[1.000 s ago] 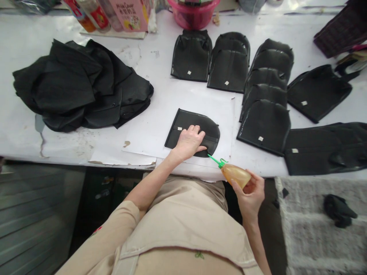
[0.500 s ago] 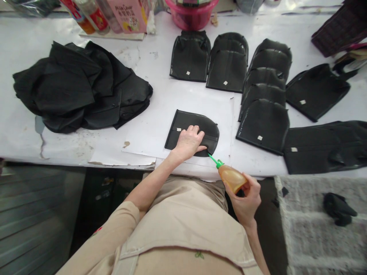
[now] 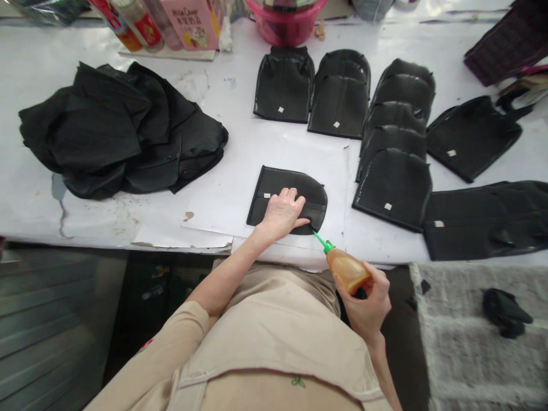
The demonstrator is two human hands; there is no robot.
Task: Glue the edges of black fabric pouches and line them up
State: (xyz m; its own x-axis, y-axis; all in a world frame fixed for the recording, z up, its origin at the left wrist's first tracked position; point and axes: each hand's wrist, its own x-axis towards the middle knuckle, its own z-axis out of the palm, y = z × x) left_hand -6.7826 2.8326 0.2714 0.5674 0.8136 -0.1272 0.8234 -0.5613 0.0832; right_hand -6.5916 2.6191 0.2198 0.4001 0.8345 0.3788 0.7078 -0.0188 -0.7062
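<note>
On the white work surface in front of me lies a flat black fabric piece (image 3: 285,177), rounded at its right end and straight at its left, with a small pale tag. My left hand (image 3: 283,214) presses down on its near half, fingers curled and thumb stretched toward the rounded edge. My right hand (image 3: 369,297) is wrapped round a squeeze bottle (image 3: 346,269) of amber liquid with a green nozzle. The bottle is tilted, and its nozzle tip is at the near right edge of the piece, close to my left thumb.
A heap of black fabric (image 3: 111,131) sits at the left. Overlapping rows of similar black pieces (image 3: 391,188) lie to the right. A pink basin (image 3: 286,23), a pink carton (image 3: 194,23) and bottles stand at the back. A grey cloth-covered surface (image 3: 466,365) is at lower right.
My right hand and the bottle have shifted very slightly right and down, taking the nozzle tip a little along the edge. My left hand stays on the piece.
</note>
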